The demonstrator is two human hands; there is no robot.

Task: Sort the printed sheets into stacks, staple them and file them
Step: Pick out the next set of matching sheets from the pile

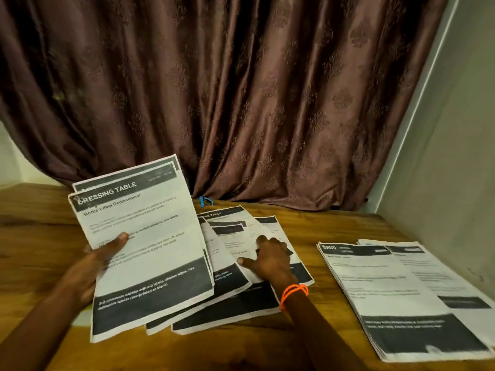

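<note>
My left hand (92,266) grips a small bundle of printed sheets (144,236) headed "DRESSING TABLE", tilted up off the wooden table (37,231), thumb on the top page. A fanned pile of loose printed sheets (235,287) lies at the table's middle. My right hand (267,259), with an orange band at the wrist, rests on that pile, fingers spread over the top pages. Two sorted stacks (396,290) lie side by side on the right. A blue object (206,201), possibly a stapler, peeks out behind the held bundle.
A brown patterned curtain (241,89) hangs along the table's far edge. A pale wall (450,156) closes the right side, close to the sorted stacks. Bare wood shows at the left and along the near edge.
</note>
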